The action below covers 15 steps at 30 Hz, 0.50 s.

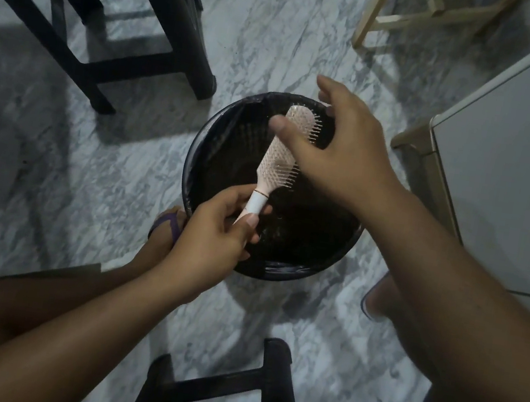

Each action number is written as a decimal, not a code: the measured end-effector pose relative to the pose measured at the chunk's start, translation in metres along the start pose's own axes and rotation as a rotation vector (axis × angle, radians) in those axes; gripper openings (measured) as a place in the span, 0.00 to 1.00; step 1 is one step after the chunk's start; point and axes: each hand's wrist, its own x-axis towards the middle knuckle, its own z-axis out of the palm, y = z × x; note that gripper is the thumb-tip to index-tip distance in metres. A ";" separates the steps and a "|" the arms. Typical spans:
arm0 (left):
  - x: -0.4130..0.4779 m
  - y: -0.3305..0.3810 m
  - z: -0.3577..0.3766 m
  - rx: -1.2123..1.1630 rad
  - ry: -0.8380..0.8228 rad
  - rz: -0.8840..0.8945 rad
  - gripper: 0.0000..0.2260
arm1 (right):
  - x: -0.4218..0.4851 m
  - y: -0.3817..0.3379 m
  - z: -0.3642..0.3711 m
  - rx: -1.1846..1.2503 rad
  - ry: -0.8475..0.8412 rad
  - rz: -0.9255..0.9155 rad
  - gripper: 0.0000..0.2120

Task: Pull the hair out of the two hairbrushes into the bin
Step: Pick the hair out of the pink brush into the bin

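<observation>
One brush [283, 150] is in view; the second brush of the task is not seen anywhere in the frame. Nearest the camera, the left hand [214, 231] is closed round the brush handle, with the thumb laid along the white grip and the fingers [240, 193] curled behind it. From that grip the long axis of the brush runs up and away, slightly to the right, so that the head is held over the open mouth of the bin [193, 162]. The bristles are turned to the right, toward the right hand [343, 150].

That hand is spread loosely over the bristle side of the head, its thumb near the back of the brush and its other fingers reaching past the far edge. Whether any hair is pinched cannot be told, since the fingertips are partly hidden and blurred. No clump of hair is clearly made out on the bristles either.

By judgement, the coming pull would be made by the right hand, which is the nearer to the bristles, and it would be drawn off them sideways and then downward into the bin. Farther off, the bin stands on the marble floor [282, 31], lined in black, with dark contents that cannot be identified. A dark stool [161, 58] stands beyond it to the left.
</observation>
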 end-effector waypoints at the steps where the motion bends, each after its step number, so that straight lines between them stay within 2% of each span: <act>1: -0.001 -0.001 0.000 0.025 -0.008 0.009 0.17 | 0.000 -0.002 0.002 -0.037 -0.030 -0.006 0.41; 4: -0.004 -0.002 0.002 0.084 -0.026 0.040 0.18 | 0.004 -0.002 0.006 -0.153 -0.040 -0.030 0.33; 9: -0.006 -0.005 0.004 0.135 -0.042 0.075 0.18 | 0.011 0.001 0.004 -0.079 0.086 -0.043 0.10; 15: -0.006 -0.005 0.005 0.055 -0.078 0.036 0.18 | 0.016 0.004 -0.001 0.097 0.143 -0.082 0.07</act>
